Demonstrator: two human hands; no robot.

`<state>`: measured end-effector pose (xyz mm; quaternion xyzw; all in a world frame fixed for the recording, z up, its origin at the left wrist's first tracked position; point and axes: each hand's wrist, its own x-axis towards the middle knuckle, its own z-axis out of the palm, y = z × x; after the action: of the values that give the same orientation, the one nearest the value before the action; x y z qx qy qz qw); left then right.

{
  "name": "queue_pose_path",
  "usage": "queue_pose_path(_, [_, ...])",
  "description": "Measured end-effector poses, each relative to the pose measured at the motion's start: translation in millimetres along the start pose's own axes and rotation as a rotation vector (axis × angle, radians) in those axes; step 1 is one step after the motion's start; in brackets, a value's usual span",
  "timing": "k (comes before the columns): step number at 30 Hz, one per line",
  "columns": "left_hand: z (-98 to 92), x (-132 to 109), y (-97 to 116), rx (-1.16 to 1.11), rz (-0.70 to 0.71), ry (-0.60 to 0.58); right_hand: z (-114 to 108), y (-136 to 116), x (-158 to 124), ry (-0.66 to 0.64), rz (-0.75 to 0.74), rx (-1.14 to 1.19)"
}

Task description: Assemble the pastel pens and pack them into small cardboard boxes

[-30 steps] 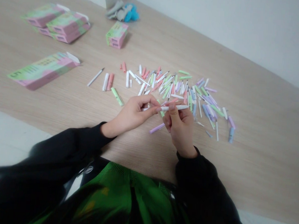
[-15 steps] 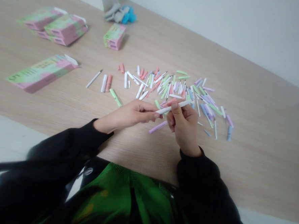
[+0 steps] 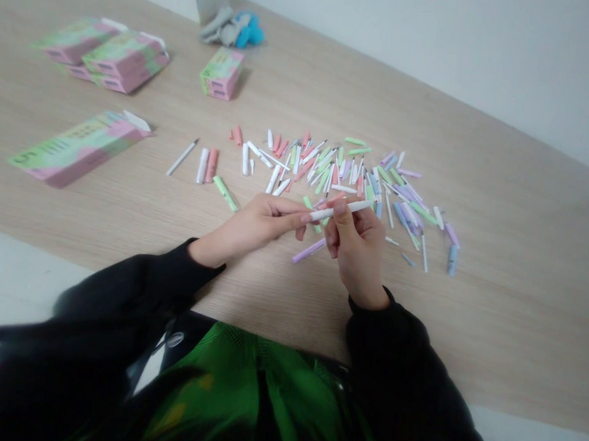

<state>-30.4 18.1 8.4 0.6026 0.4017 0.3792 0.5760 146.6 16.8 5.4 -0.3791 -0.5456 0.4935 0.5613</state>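
Between my two hands is a white pen (image 3: pixel 324 214), held nearly level above the table. My left hand (image 3: pixel 260 226) pinches its left end between thumb and fingers. Farther along the barrel, my right hand (image 3: pixel 360 244) grips it with the thumb on top, and the tip sticks out to the right. Just beyond my hands lies a spread of loose pen parts (image 3: pixel 322 166): white, red, green, purple and blue barrels, caps and thin refills. A purple pen barrel (image 3: pixel 308 250) rests below the held pen, and a green one (image 3: pixel 225 193) lies beside my left hand.
A long pink and green box (image 3: pixel 82 147) lies at the left, with several like it stacked (image 3: pixel 119 60) behind. A smaller-looking box (image 3: pixel 222 74) stands alone near a grey and blue bundle (image 3: pixel 234 28). One refill (image 3: pixel 182 156) lies apart, near a white and a red barrel (image 3: pixel 211 165).
Both hands still hold the white pen in nearly the same place. The right hand has shifted slightly left, and the whole view has moved a little.
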Motion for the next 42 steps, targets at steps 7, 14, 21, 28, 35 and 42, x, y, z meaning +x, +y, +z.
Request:
queue_pose_path(7, [-3.0, 1, -3, -0.197, -0.170, -0.197, 0, -2, -2, -0.037, 0.012, -0.013])
queue_pose_path(14, [2.3, 2, -1, 0.095, 0.061, 0.039, 3, 2, -2, 0.025, 0.019, 0.018])
queue_pose_path(21, [-2.1, 4, -7, -0.300, -0.159, -0.223, 2, -2, -3, -0.009, 0.004, -0.004])
queue_pose_path(28, [-9.8, 3, -11, -0.448, -0.253, -0.437, 2, -8, -6, -0.062, 0.000, 0.037])
queue_pose_path(35, [8.2, 5, -13, -0.010, 0.082, 0.011, 2, 0, -4, 0.078, -0.017, -0.011])
queue_pose_path(42, [-2.1, 6, -13, -0.394, -0.200, -0.420, 3, -3, -6, 0.026, -0.004, 0.027])
